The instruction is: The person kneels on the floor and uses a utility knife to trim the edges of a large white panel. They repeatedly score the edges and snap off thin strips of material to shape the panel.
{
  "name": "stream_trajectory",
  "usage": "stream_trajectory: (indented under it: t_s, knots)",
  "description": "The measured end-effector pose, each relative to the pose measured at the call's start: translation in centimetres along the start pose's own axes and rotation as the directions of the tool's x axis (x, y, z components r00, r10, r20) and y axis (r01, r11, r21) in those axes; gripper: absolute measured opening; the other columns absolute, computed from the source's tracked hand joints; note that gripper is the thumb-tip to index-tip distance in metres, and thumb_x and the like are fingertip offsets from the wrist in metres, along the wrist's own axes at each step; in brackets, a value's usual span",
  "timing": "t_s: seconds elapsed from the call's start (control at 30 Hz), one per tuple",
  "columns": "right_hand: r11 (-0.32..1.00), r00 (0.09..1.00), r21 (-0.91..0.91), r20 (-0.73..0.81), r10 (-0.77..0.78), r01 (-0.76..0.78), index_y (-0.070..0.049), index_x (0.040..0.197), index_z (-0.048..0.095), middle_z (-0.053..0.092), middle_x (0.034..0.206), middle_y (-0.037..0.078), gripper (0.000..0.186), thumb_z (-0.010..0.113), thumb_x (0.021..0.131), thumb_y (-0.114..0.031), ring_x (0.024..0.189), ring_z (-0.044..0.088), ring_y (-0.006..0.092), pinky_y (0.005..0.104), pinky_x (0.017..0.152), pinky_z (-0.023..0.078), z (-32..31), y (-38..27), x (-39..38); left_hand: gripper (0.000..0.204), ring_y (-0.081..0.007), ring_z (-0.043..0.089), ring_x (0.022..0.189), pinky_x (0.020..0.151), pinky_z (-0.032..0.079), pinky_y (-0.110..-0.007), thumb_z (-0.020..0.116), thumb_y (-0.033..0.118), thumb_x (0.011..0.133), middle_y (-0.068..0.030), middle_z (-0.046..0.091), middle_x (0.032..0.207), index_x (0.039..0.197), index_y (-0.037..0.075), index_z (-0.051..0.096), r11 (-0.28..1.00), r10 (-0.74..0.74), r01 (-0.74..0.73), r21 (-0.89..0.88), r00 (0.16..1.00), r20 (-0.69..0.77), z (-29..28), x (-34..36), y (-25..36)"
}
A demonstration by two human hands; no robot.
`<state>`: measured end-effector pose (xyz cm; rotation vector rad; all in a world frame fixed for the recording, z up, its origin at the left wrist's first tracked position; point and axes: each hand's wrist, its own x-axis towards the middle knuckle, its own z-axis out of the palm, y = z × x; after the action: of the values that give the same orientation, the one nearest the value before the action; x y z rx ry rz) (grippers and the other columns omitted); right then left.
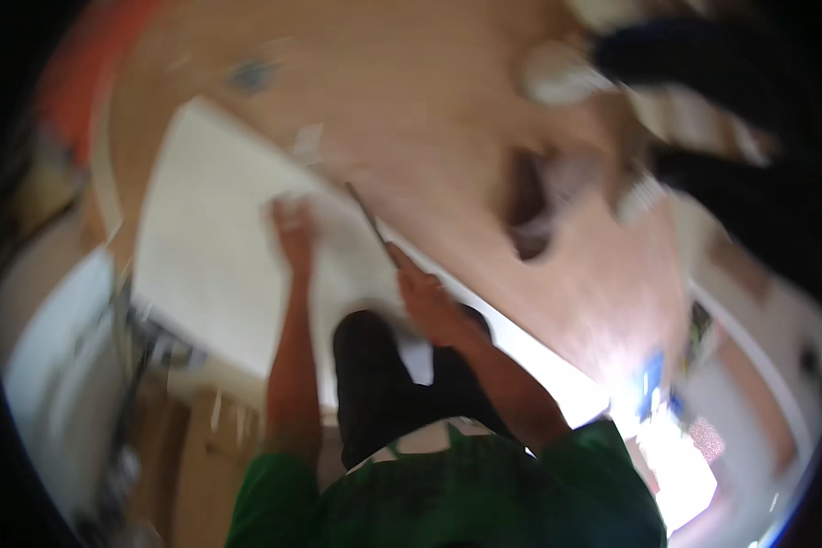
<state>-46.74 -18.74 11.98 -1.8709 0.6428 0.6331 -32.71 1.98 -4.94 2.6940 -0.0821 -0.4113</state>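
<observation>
A large white sheet or board lies beneath me, and my dark-clad knees rest over its near part. My right hand is closed around a long, thin dark tool, whose far end points ahead and left near the board's far edge. Blur hides what kind of tool it is. Over the white surface, my left hand reaches forward, apart from the tool. Its fingers are smeared by motion, so I cannot tell whether they touch the surface or hold anything.
Beyond the board spreads a brown floor. A dark brown and pale object sits there, near another person's dark trouser legs and pale shoes. A small grey item lies far left. Cardboard is near left; bright glare fills the lower right.
</observation>
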Motion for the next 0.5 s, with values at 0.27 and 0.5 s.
stream_trajectory:
  t_s: [0.27,0.5]
  knots:
    - [0.251,0.433,0.929,-0.114,0.894,-0.273,-0.016,0.149,0.036,0.053,0.076,0.003,0.054,0.052,0.098,-0.016,0.06,0.057,0.0159,0.0344,0.051,0.056,-5.8,21.7,-24.7,0.073,-0.0512,0.024,0.142,0.099,0.031,-0.074,0.03,0.059,0.102,-0.0266,0.018,0.159,0.156,0.011,0.022,0.797,0.339,-0.294,0.528,0.941,0.014,3.8,-0.4,-0.5]
    - [0.262,-0.251,0.942,-0.311,0.917,-0.207,-0.019,0.146,0.042,0.049,0.068,0.004,0.053,0.04,0.094,-0.007,0.051,0.049,0.0149,0.0349,0.043,0.05,-6.7,30.3,-47.1,0.064,-0.0484,0.021,0.143,0.097,0.032,-0.075,0.029,0.051,0.104,-0.0253,0.018,0.158,0.156,0.014,0.022,0.815,0.287,-0.287,0.503,0.955,0.079,4.1,-0.3,0.5]
